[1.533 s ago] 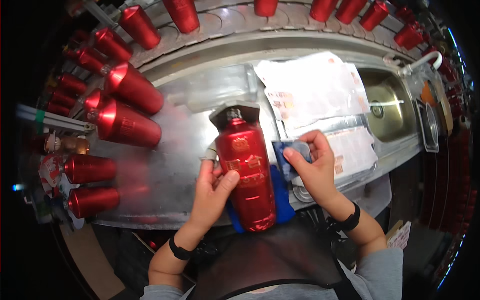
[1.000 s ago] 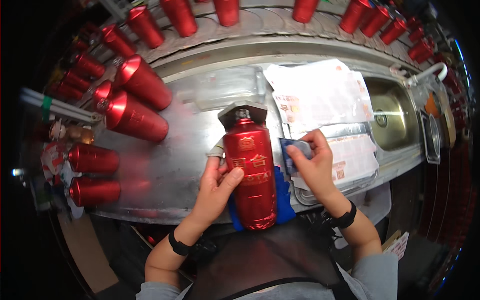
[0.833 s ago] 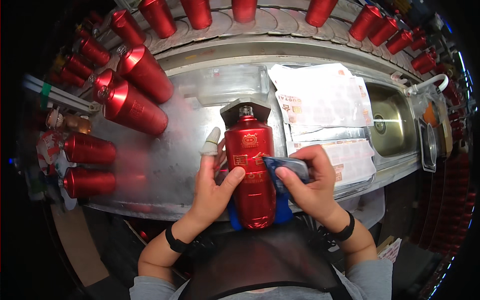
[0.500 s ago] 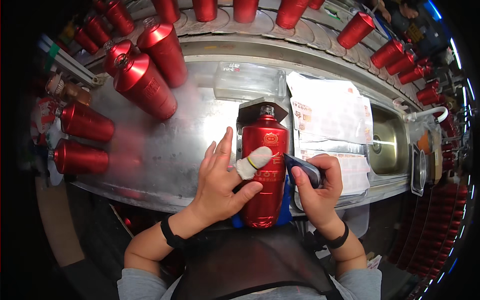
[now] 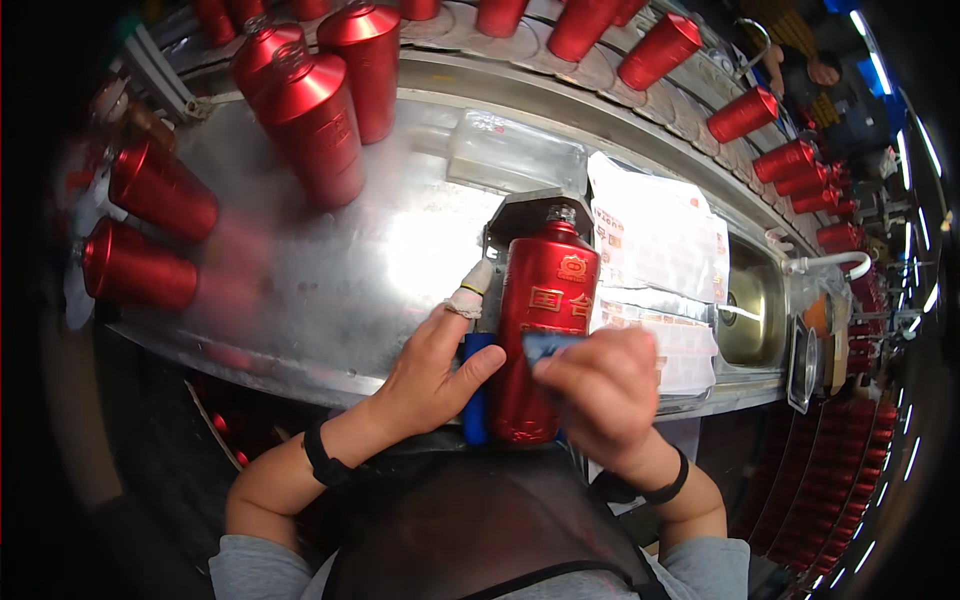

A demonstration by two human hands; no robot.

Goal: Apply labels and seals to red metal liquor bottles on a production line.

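A: Where is the red bottle [image 5: 545, 330] lying?

B: It is lying on the steel surface [image 5: 330, 290], over a blue pad [image 5: 474, 400]; its long axis is running away from the person, its cap pointing at the far edge.

A: And the hands?

B: The left hand [image 5: 432, 372] is pressing its side, fingers spread wide, one taped; the right hand [image 5: 598, 392] is pinching a small blue card [image 5: 550, 346] against the bottle.

Bright light from above. White glare on shiny metal table [image 5: 330, 290]. Red bottles [image 5: 150, 230] at left blurry, smeared. Edges dark, black. Straight lines bend near rim. Middle sharp.
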